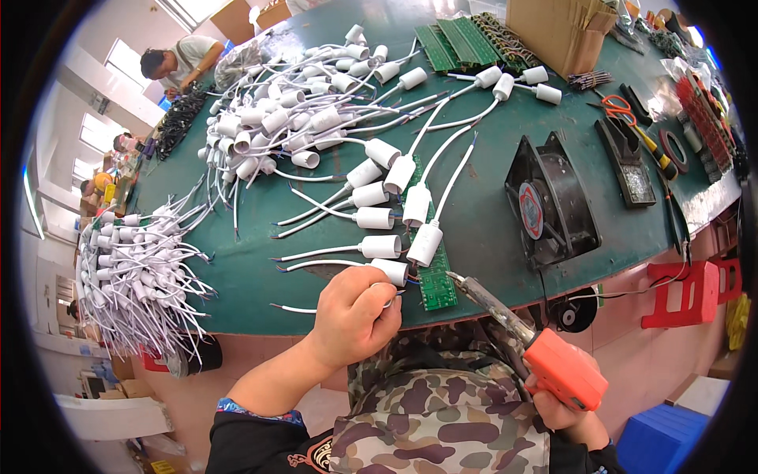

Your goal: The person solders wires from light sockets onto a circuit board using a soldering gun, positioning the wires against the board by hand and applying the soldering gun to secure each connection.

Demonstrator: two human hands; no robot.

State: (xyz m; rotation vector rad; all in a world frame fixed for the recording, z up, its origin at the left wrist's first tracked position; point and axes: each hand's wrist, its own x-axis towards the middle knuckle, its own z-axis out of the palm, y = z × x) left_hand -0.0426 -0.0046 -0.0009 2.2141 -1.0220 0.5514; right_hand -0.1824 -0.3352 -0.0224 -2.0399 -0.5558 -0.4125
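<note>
My left hand (355,310) is closed in a pinch at the table's near edge, on a white cable (388,295) with bare-tipped thin wires pointing at the circuit board. Its other parts are hidden by my fingers. My right hand (562,403) is wrapped round the red handle of a soldering iron (564,367), whose tip points at the narrow green circuit board (437,291); contact cannot be made out. Several white lamp holders (425,242) lie on and beside the board, their cables fanning out left and up. One lamp holder (391,271) sits just above my left hand.
A big heap of white lamp holders (276,120) covers the far left, another bundle (134,276) hangs over the left edge. A black fan (553,201) stands to the right. Beyond are stacked green boards (458,43), a carton (559,31), and pliers (671,209). A person (183,63) works far left.
</note>
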